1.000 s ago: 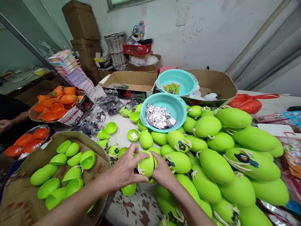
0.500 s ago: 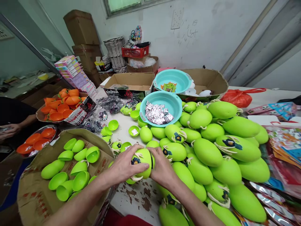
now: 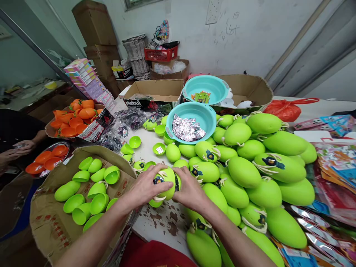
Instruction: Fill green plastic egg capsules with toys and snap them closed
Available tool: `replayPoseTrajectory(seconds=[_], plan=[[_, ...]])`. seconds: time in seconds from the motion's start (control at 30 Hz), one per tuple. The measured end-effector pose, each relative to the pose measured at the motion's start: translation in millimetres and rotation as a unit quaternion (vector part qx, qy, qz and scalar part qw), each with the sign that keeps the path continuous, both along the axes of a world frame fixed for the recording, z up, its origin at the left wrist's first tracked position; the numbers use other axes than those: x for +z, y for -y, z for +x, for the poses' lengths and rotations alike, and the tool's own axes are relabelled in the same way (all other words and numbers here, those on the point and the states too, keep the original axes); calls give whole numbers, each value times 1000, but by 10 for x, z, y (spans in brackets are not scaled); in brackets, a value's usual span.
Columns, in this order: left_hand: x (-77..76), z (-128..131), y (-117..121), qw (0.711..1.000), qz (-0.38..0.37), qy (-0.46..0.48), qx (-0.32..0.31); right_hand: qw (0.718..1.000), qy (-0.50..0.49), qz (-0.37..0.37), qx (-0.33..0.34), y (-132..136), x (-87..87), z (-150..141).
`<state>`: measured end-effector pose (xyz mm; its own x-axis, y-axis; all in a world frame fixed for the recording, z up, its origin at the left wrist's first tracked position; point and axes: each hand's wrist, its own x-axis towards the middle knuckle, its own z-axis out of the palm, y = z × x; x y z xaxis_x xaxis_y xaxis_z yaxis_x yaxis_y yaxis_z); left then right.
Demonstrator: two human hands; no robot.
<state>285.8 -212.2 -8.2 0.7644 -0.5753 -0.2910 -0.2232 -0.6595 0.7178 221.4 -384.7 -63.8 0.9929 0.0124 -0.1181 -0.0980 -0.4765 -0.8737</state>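
Observation:
Between my two hands is a green plastic egg [image 3: 167,188] with a pale cord and a dark printed patch on its side. My left hand [image 3: 147,186] wraps round the left half, thumb across the front. My right hand [image 3: 187,188] grips the right end, and a dark band shows between the two halves. Right beside my hands lies a big pile of green eggs [image 3: 244,172], some with pale cords. Beyond them, an open green half shell [image 3: 159,149] holds a small white packet. Inside the egg I hold, nothing can be made out.
Loose green half shells lie in a cut carton [image 3: 41,207] on the left. A turquoise basin [image 3: 211,122] holds small silvery packets, with another basin [image 3: 222,87] behind. Orange shells [image 3: 75,122] fill a box; a co-worker's hands [image 3: 20,148] are at far left. Printed packs [image 3: 338,163] lie right.
The dark band on the held egg looks wider and more green shows beyond it at my right hand. Both hands stay on the egg; the whole view has shifted slightly.

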Motion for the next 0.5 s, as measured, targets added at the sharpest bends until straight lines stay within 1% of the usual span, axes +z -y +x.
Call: replayPoseTrajectory(seconds=[0.03,0.07,0.1,0.17,0.2,0.23,0.27,0.3,0.33,0.37,0.43,0.5], plan=[[-12,14,2,1000,-7,-17,1,998,-15,63,-6,41,-13,0],[-23,27,0,999,-16,-32,5,988,-38,147,1,83,-30,-2],[-33,38,-5,999,-23,-46,14,968,-65,242,15,122,-53,-9],[-55,46,-17,996,-33,-69,36,901,-120,415,35,171,-124,-36],[-68,41,-22,995,-37,-77,45,867,-141,477,32,176,-170,-55],[-84,30,-23,994,-40,-86,49,839,-155,521,21,170,-221,-77],[-101,13,-21,994,-44,-93,48,818,-166,551,7,155,-273,-100],[-119,-9,-14,993,-45,-97,41,804,-174,569,-7,137,-321,-122],[-136,-35,-3,994,-43,-92,29,799,-177,575,-22,122,-359,-143],[-151,-62,9,996,-39,-81,14,804,-173,567,-37,113,-383,-162],[-169,-116,34,998,-25,-54,-13,841,-158,513,-61,119,-384,-193],[-175,-158,49,999,-20,-44,-22,880,-140,449,-70,146,-329,-216]])
